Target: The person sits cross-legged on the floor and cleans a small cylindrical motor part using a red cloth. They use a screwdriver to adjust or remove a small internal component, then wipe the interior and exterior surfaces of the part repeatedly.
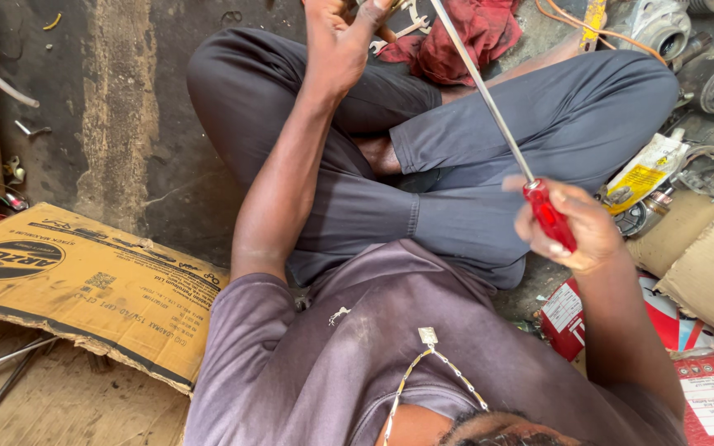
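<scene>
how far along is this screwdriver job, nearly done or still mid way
Mid-way, by the look of it. Done: the right hand grips the red-handled screwdriver, its long shaft angled up toward the top edge. In hand: the left hand holds a small metal part near the red rag. Left: the tip lies out of frame, so whether it has met the part cannot be told.

1. I've got on a faded purple-grey tee with short sleeves, a bit dusty, plus a small pale smudge on the chest.
2. Dark grey trousers, creased all over, hems stitched.
3. Thin chain round my neck, with a little square silver pendant.
4. Bare forearms, no watch or rings.
</scene>
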